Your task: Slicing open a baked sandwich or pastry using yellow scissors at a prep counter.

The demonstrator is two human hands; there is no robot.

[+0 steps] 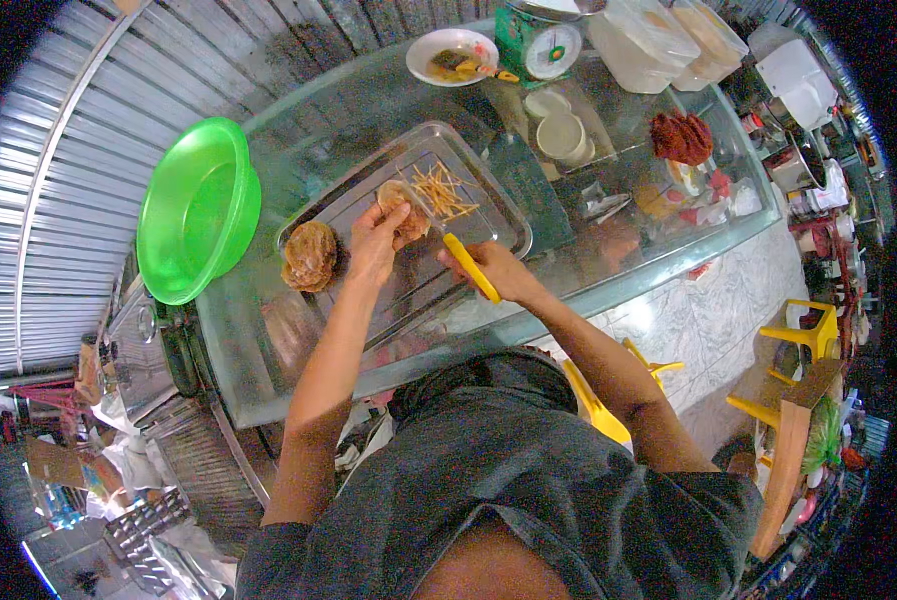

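Note:
My left hand (377, 236) pinches a flat, browned round of food (402, 206) above a metal tray (520, 225). In my right hand (497, 270) is a yellow-handled cutting tool (471, 268); its thin metal blade lies against the right side of that round. Whether it is scissors or a knife, I cannot tell. Thin pale-yellow strips (445, 193) lie in a loose heap on the tray, just beyond the blade. A pile of similar browned rounds (310, 255) rests at the tray's left end.
The tray sits on a glass-topped counter (246, 375). A green plastic basin (193, 214) stands left. Along the far side are a bowl (452, 56), a green dial scale (542, 45) and plastic containers (643, 45). Yellow stools (801, 330) stand on the tiled floor to the right.

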